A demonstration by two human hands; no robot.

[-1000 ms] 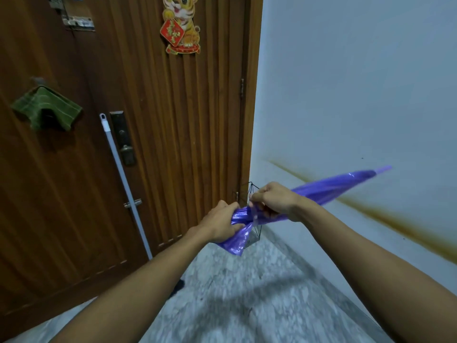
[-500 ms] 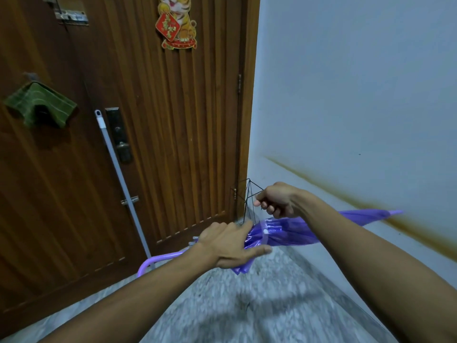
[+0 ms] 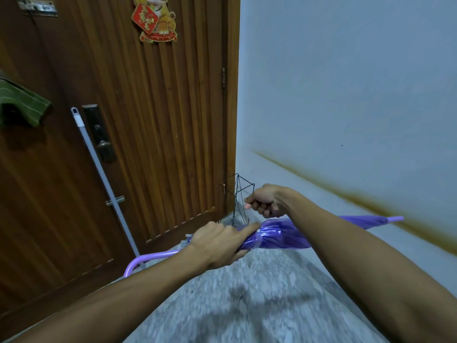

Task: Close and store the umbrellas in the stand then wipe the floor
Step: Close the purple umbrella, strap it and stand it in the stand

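Purple umbrella (image 3: 284,235) is folded & lies roughly level across the middle of my view, tip (image 3: 395,219) out toward the right wall, curved handle (image 3: 148,259) low at left near the door. A band is wrapped round the canopy at its handle end w/ a small pale snap showing on it.

My left hand (image 3: 217,243) grips the bunched canopy just behind that band, fingers curled under, index finger stretched along the top toward the snap. My right hand (image 3: 264,200) is above the umbrella, clear of it, fingers curled into a loose fist; can't tell if it pinches anything, maybe the strap end, too small to see.

Wire umbrella stand (image 3: 237,201) sits in the corner where door meets wall, just beyond both hands, nothing in it as far as I can see. A mop pole (image 3: 103,179) leans on the door (image 3: 160,120); green cloth (image 3: 22,105) hangs at far left.

I reckon the step is securing the strap, then stowing. To do it well: keep the left grip tight so the folds don't spring loose, press the snap fully home, then swing the tip down & lower it straight into the stand's open top. The frame looks light, so a sideways knock could tip it. Floor (image 3: 247,305) wipe comes after.
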